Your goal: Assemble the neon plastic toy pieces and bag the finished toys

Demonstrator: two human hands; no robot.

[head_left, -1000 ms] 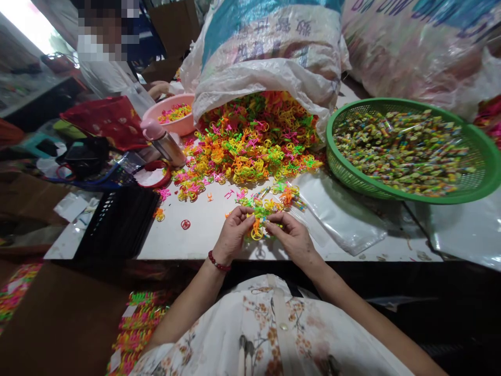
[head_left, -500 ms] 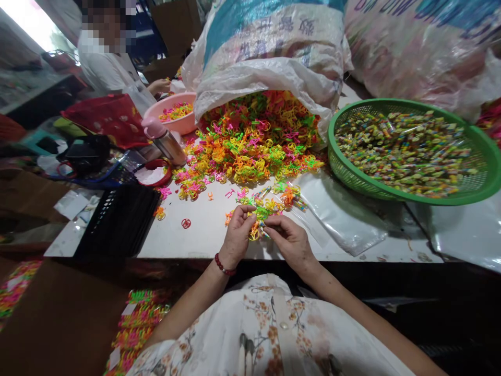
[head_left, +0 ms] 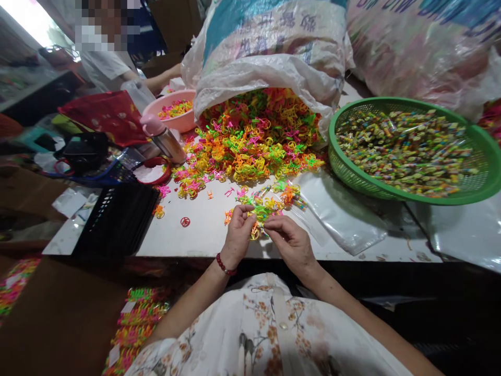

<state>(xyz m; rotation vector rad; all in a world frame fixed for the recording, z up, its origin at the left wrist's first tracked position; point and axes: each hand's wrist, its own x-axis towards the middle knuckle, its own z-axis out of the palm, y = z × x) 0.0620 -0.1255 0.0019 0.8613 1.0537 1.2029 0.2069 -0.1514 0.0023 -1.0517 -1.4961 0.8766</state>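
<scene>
My left hand (head_left: 237, 235) and my right hand (head_left: 288, 239) meet over the white table's front edge (head_left: 195, 248). Both are closed, pinching a small cluster of neon plastic rings (head_left: 256, 230) between the fingertips. Just beyond them lies a small heap of the same bright pieces (head_left: 270, 201). A big pile of neon rings (head_left: 250, 143) spills from an open woven sack (head_left: 270, 52) further back. A red bead bracelet sits on my left wrist.
A green basket (head_left: 340, 172) of wrapped candies stands at right, clear plastic bags (head_left: 340, 214) beside it. A black crate (head_left: 119, 219), pink bottle (head_left: 164, 138), red lid (head_left: 152, 172) and pink bowl (head_left: 172, 122) sit at left. Another person (head_left: 113, 62) works at back left.
My hands have drawn closer together and shifted slightly toward the table edge with the ring cluster. The other person's arm has moved away from the pink bowl.
</scene>
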